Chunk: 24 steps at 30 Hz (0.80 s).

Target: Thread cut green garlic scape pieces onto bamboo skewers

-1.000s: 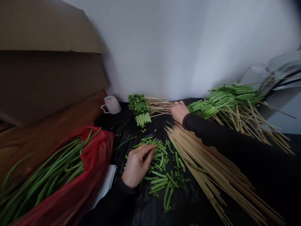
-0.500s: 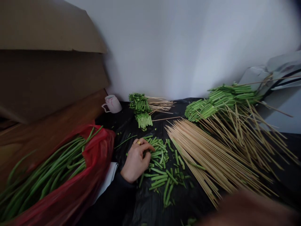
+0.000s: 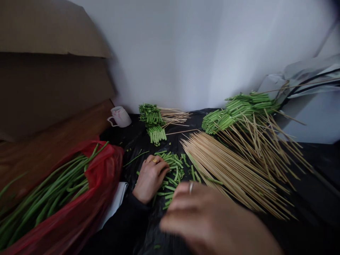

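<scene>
Cut green bean pieces [image 3: 174, 161] lie in a loose heap on black plastic sheeting [image 3: 156, 226]. Over the heap's left side, my left hand [image 3: 150, 177] is curled, a gold ring on one finger. Its fingertips are down among the pieces, so whatever they hold is hidden. My right hand [image 3: 209, 216], with a silver ring, is large and blurred in the foreground. It covers the near part of the heap, and its fingers are too smeared to read. Right of the heap lies a thick spread of bare bamboo skewers [image 3: 225, 159].
Skewered bean bundles stand at the back, a small stack [image 3: 155, 132] and a larger pile [image 3: 239, 109]. On the left, a red plastic bag [image 3: 106, 177] holds long beans [image 3: 63, 180]. A white mug [image 3: 121, 117] and a cardboard box [image 3: 53, 78] stand behind it.
My right hand has swung in from the lower right to the heap. My left hand stays over the pieces. The whole view has shifted slightly.
</scene>
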Tool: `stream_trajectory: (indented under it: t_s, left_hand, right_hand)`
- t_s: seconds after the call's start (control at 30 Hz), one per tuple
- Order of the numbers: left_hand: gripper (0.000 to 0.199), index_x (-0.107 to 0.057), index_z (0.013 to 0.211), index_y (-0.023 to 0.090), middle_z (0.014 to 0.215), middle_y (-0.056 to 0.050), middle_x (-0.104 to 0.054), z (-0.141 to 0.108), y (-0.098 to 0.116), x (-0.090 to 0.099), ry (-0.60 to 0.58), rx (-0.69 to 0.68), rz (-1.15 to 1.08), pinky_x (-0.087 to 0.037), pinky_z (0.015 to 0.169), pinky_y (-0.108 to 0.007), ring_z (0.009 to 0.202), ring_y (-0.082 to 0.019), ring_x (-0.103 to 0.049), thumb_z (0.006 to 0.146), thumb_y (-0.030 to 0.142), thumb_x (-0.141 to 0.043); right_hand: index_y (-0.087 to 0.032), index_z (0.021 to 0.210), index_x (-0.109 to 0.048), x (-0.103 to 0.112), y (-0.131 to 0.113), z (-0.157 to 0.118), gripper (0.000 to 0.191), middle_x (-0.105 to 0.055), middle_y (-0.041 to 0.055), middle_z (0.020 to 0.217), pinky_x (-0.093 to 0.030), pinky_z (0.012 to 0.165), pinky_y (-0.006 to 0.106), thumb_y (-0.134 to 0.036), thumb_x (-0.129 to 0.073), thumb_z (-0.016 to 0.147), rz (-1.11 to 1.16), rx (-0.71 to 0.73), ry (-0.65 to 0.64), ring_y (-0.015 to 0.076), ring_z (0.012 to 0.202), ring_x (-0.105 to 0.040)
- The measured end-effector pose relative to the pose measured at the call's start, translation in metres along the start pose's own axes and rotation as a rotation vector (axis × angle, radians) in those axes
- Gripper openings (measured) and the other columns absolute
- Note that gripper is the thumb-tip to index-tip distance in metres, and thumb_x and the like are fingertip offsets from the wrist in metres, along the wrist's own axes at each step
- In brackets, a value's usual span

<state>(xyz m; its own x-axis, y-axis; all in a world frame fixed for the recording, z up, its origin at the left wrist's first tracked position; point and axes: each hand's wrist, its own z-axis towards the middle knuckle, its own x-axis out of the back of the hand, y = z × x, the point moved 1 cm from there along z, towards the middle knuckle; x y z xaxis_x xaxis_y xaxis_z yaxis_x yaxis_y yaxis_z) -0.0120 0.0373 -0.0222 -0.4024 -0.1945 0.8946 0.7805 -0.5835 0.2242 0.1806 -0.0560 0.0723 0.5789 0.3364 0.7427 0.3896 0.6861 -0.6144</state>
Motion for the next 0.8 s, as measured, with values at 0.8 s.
stream_trajectory:
  t_s: [0.8]
  left_hand:
    - [0.014, -0.069, 0.083, 0.02, 0.081, -0.004, -0.067, 0.001, 0.004, 0.003, 0.082, 0.041, -0.202, -0.044, 0.079, -0.035, 0.083, -0.02, -0.058, 0.089, 0.023, -0.057]
  right_hand:
    - [-0.016, 0.089, -0.057, -0.059, 0.076, 0.014, 0.008, -0.059, 0.0071, 0.097, -0.039, 0.08, 0.037, -0.019, -0.06, 0.082, -0.446, -0.177, -0.123, 0.0241, 0.095, -0.05]
